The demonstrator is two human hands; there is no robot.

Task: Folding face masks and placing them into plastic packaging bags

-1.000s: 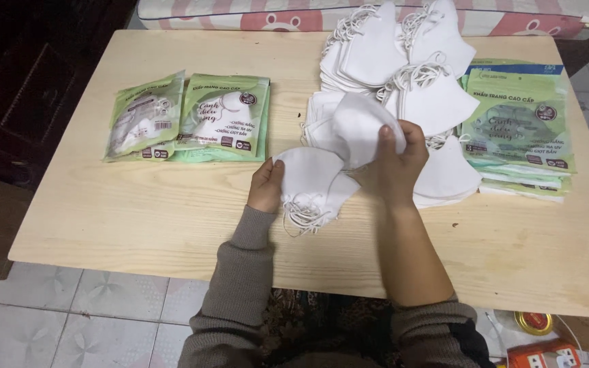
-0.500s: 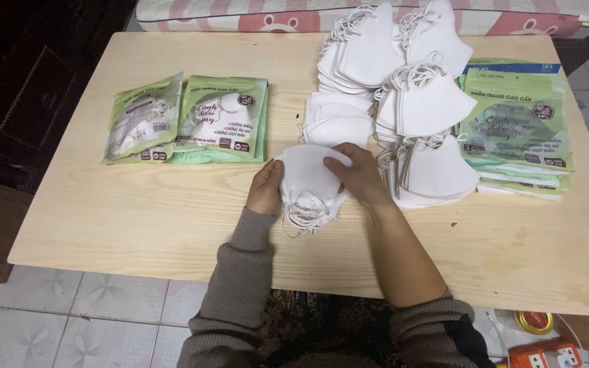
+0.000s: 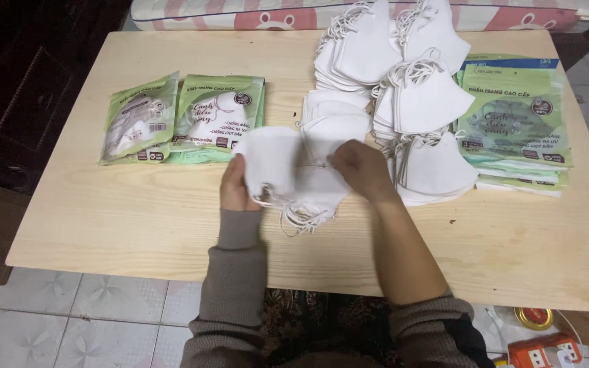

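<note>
Pale wooden table [image 3: 138, 225] carries everything. Left hand [image 3: 234, 187] and right hand [image 3: 359, 169] are both closed on a white mask bundle [image 3: 288, 170], held just right of the green packets [image 3: 185, 119], long axis left-right, ear loops dangling toward the person.

There is a single view, from a camera worn on the person's head. It looks steeply down and forward over the wooden table [image 3: 138, 232], near enough that both forearms enter from the bottom edge. The table's near edge runs across the lower frame, with tiled floor [image 3: 90, 313] showing below it. Its far edge lies at the top, against a patterned cushion [image 3: 240, 13]. No second view overlaps.
</note>
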